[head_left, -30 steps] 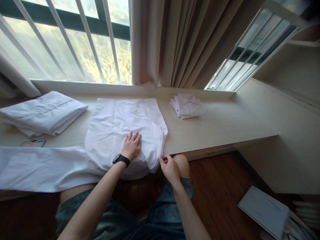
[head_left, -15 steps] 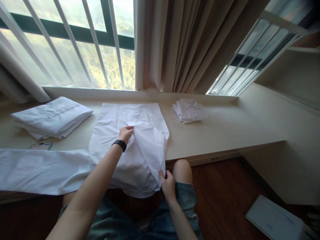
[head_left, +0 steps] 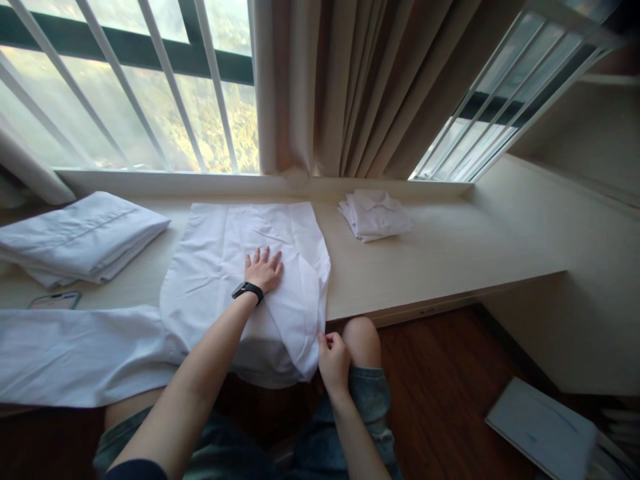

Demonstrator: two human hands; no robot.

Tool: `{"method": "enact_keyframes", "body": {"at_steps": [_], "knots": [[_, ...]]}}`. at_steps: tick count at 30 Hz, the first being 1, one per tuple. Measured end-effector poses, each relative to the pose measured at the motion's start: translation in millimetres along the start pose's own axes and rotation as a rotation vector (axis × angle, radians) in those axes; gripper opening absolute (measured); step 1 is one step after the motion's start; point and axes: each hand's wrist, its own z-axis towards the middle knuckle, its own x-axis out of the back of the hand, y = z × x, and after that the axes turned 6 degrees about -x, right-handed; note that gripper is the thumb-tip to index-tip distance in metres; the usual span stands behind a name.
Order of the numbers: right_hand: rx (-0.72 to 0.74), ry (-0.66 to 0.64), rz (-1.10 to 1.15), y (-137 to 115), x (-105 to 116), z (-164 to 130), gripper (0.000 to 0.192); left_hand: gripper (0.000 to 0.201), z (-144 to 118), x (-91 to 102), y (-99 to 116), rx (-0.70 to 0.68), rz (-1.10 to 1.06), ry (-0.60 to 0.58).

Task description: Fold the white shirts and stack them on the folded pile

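Note:
A white shirt lies spread over the bench, one sleeve stretched out to the left and its near end hanging over the front edge. On the middle of the shirt my left hand rests flat, fingers spread, a black band on the wrist. At the shirt's right edge near my knee, my right hand is closed in a pinch on the cloth. Between the two hands a folded-over layer of the shirt lies toward the right side. Part of the shirt is hidden under my left forearm.
A stack of folded white cloth sits at the left, with a phone in front of it. A small folded shirt lies at the back right. The bench ends above a wooden floor, where a white box-like object lies.
My left hand has let go of the pinched cloth and opened flat on the shirt, slightly to the right. My right hand still pinches the edge. The view has shifted a little.

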Motion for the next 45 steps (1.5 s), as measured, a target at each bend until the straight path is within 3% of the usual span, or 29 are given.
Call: {"method": "enact_keyframes", "body": {"at_steps": [3,5,7,10,13,16,18,21,24,29,33,36,38,40,42,45], "knots": [[0.109,0.112,-0.042,-8.5,6.5,14.8,0.033,0.059,-2.8,-4.2,-1.7,-0.011,0.022,0.035],[0.226,0.201,-0.056,-22.2,7.5,39.9,0.034,0.057,-4.4,-4.5,-2.3,-0.002,0.025,0.066],[0.379,0.210,-0.124,-38.3,3.3,73.7,0.040,0.056,-5.4,-4.1,-2.3,0.021,0.034,0.110],[0.546,0.014,-0.368,-55.3,-8.8,120.9,0.050,0.055,-6.2,-3.4,-2.6,0.011,0.033,0.122],[0.522,-0.180,-0.534,-58.8,-17.3,145.1,0.057,0.055,-5.9,-3.2,-3.8,-0.013,0.015,0.087],[0.489,-0.152,-0.559,-60.8,-18.9,148.3,0.061,0.054,-5.3,-3.1,-4.2,-0.005,0.001,0.086],[0.593,-0.122,-0.555,-66.4,-19.4,145.6,0.059,0.054,-5.4,-2.6,-3.7,0.013,-0.005,0.103],[0.776,-0.199,-0.578,-75.6,-23.3,143.1,0.056,0.057,-6.3,-1.5,-2.9,0.076,-0.009,0.134],[0.751,-0.298,-0.618,-75.9,-28.5,144.6,0.055,0.057,-7.5,-1.0,-3.2,0.117,-0.014,0.133],[0.772,-0.244,-0.601,-67.0,-30.5,146.9,0.064,0.056,-8.2,-3.1,-3.2,0.112,-0.019,0.151],[0.785,-0.346,-0.629,-65.4,-32.0,146.1,0.063,0.056,-5.7,-1.2,-1.8,0.151,-0.043,0.162],[0.764,-0.307,-0.651,-65.1,-34.5,145.4,0.066,0.058,-8.0,6.5,-2.5,0.178,-0.043,0.151],[0.767,-0.258,-0.655,-64.7,-35.6,145.3,0.067,0.059,-15.7,12.0,-3.8,0.137,-0.012,0.193],[0.774,-0.266,-0.659,-64.1,-36.5,145.8,0.066,0.058,-28.0,15.3,-4.7,0.004,0.015,0.227],[0.777,-0.309,-0.666,-63.1,-37.2,146.8,0.063,0.056,-42.4,17.1,-4.9,-0.115,0.011,0.179],[0.766,-0.314,-0.670,-60.5,-38.1,147.7,0.063,0.054,-66.6,24.1,-6.7,-0.067,-0.032,0.097]]}}
